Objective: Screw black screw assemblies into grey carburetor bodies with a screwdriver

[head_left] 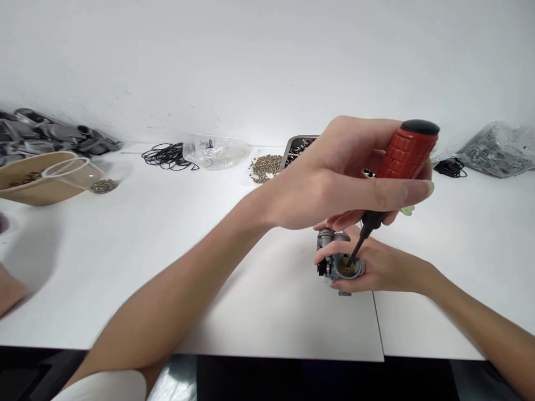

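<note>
My left hand (pixel 321 186) is wrapped round the red handle of a screwdriver (pixel 406 156) with a black end cap. The screwdriver leans, and its dark shaft points down into the round bore of a small grey metal carburetor (pixel 330 266). My right hand (pixel 382 264) grips the carburetor just above the white table, fingers around its body. At the bottom of the bore, the screwdriver tip meets or nearly meets a small screw on a brass-coloured disc. Part of the carburetor is hidden by my fingers.
Along the wall stand grey metal parts (pixel 45 133), a tan bin (pixel 54 186), a tipped clear cup (pixel 75 174), black rings (pixel 167 156), brass pieces (pixel 266 167), a metal tray (pixel 288 146) and a bag of small parts (pixel 499 150). Another person's arm (pixel 10 289) shows at left.
</note>
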Available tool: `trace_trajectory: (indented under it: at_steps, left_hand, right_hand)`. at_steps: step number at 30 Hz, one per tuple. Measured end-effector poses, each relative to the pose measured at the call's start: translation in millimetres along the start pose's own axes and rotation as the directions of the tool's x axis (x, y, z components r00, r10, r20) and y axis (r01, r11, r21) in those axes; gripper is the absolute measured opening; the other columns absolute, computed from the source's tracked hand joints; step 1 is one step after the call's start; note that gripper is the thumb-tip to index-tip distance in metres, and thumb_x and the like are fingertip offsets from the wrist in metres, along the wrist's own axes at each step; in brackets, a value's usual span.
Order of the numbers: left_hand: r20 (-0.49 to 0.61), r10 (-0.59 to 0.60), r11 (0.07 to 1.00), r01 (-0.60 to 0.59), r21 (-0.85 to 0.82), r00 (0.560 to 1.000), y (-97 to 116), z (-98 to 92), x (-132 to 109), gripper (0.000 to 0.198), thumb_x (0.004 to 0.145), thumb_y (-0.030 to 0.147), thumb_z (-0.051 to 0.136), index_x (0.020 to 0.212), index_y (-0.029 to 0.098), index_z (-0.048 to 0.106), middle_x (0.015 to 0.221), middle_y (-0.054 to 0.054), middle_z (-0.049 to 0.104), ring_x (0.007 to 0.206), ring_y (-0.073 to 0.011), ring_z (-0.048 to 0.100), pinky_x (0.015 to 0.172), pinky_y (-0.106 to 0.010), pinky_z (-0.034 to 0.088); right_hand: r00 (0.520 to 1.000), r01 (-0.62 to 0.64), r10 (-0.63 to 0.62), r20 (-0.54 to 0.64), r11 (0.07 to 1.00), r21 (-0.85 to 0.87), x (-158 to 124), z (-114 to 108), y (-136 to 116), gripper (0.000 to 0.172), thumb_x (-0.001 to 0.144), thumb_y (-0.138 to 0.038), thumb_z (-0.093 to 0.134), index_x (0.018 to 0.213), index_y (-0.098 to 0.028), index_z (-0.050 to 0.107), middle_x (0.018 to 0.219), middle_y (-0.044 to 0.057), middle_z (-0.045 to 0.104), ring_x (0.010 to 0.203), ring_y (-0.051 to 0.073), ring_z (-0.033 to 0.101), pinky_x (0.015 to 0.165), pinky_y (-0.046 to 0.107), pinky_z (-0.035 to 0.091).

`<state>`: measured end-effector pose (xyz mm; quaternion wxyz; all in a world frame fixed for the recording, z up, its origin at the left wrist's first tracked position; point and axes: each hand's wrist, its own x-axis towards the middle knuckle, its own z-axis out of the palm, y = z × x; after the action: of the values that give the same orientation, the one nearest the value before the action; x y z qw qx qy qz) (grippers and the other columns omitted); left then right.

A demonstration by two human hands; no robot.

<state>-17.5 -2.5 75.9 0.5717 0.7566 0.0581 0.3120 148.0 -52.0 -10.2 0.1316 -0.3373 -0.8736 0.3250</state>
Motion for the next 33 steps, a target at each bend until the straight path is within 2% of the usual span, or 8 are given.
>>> trace_trajectory:
  at_steps: [6, 12, 16, 22, 25, 28, 31, 33]
  left_hand:
    - [0.078, -0.049, 0.995, 0.042, 0.091, 0.996, 5.8, -10.0, -0.3, 0.007, 0.083, 0.008, 0.056, 0.08, 0.014, 0.057, 0.077, -0.001, 0.059, 0.052, -0.0075, 0.055, 0.04, -0.022, 0.044]
    - [0.209, 0.008, 0.989, -0.038, 0.142, 0.978, 11.0, -24.9, -5.0, 0.007, 0.083, 0.007, 0.055, 0.083, 0.014, 0.056, 0.086, -0.002, 0.06, 0.059, -0.0086, 0.058, 0.055, -0.029, 0.053]
    - [0.255, 0.021, 0.991, -0.053, 0.121, 0.967, 10.0, -28.3, -5.3, 0.007, 0.085, 0.007, 0.053, 0.086, 0.013, 0.056, 0.089, -0.003, 0.059, 0.063, -0.0094, 0.06, 0.057, -0.029, 0.054]
    - [0.271, -0.073, 0.992, 0.042, 0.122, 0.96, 11.9, -31.1, -0.7, 0.013, 0.079, 0.004, 0.052, 0.084, 0.012, 0.061, 0.086, -0.003, 0.059, 0.064, -0.0127, 0.061, 0.054, -0.03, 0.054]
    - [0.28, -0.086, 0.991, 0.054, 0.12, 0.956, 12.5, -32.9, 0.3, 0.016, 0.074, 0.002, 0.052, 0.081, 0.012, 0.062, 0.08, -0.004, 0.058, 0.062, -0.0143, 0.058, 0.052, -0.031, 0.051]
    - [0.287, -0.076, 0.996, 0.061, 0.062, 0.955, 10.2, -31.7, 0.4, 0.016, 0.075, 0.004, 0.051, 0.082, 0.013, 0.062, 0.082, -0.004, 0.058, 0.064, -0.015, 0.059, 0.051, -0.032, 0.05]
    - [0.24, -0.044, 0.993, 0.016, 0.117, 0.97, 6.5, -26.1, 1.2, 0.007, 0.081, 0.012, 0.055, 0.077, 0.017, 0.059, 0.083, -0.003, 0.059, 0.069, -0.0151, 0.061, 0.06, -0.033, 0.054]
    - [0.22, 0.005, 0.979, -0.05, 0.199, 0.975, 5.2, -20.7, 2.2, 0.02, 0.085, 0.022, 0.06, 0.066, 0.018, 0.054, 0.078, -0.003, 0.06, 0.067, -0.014, 0.061, 0.062, -0.032, 0.054]
  right_hand:
    - [1.0, -0.004, 0.004, 0.006, 1.0, -0.001, -1.0, 1.3, 3.2, 0.033, 0.083, -0.033, 0.069, 0.115, -0.03, 0.063, 0.132, 0.006, 0.046, 0.129, 0.027, 0.039, 0.106, 0.044, 0.038]
    - [1.0, 0.016, -0.016, 0.008, 0.999, 0.048, -1.7, 2.7, 7.9, 0.034, 0.083, -0.034, 0.069, 0.116, -0.03, 0.062, 0.136, 0.007, 0.038, 0.134, 0.027, 0.033, 0.106, 0.04, 0.038]
    - [0.999, -0.022, 0.019, 0.042, 0.998, 0.064, -2.5, 1.4, 9.2, 0.034, 0.084, -0.035, 0.067, 0.118, -0.031, 0.061, 0.128, 0.007, 0.043, 0.133, 0.027, 0.034, 0.105, 0.041, 0.038]
    - [1.0, 0.02, -0.021, 0.011, 0.998, 0.055, -3.9, 3.4, 13.9, 0.036, 0.083, -0.035, 0.068, 0.118, -0.031, 0.061, 0.133, 0.008, 0.04, 0.133, 0.028, 0.033, 0.107, 0.044, 0.036]
    - [0.999, 0.041, -0.04, -0.011, 0.998, 0.042, -3.7, 4.5, 15.0, 0.034, 0.083, -0.034, 0.068, 0.116, -0.029, 0.062, 0.138, 0.008, 0.036, 0.134, 0.028, 0.033, 0.109, 0.044, 0.035]
    - [1.0, 0.023, -0.024, 0.003, 0.999, 0.028, -3.3, 3.4, 13.3, 0.035, 0.083, -0.035, 0.068, 0.117, -0.03, 0.062, 0.139, 0.008, 0.035, 0.135, 0.028, 0.032, 0.109, 0.045, 0.035]
    - [1.0, -0.005, 0.004, 0.023, 1.0, 0.029, -3.3, 0.5, 9.0, 0.035, 0.084, -0.034, 0.068, 0.118, -0.031, 0.062, 0.137, 0.008, 0.038, 0.133, 0.028, 0.034, 0.106, 0.043, 0.039]
    - [0.999, -0.024, 0.023, 0.03, 0.999, 0.029, -3.4, -1.6, 5.8, 0.034, 0.083, -0.033, 0.068, 0.117, -0.03, 0.063, 0.134, 0.007, 0.04, 0.132, 0.028, 0.036, 0.106, 0.042, 0.04]
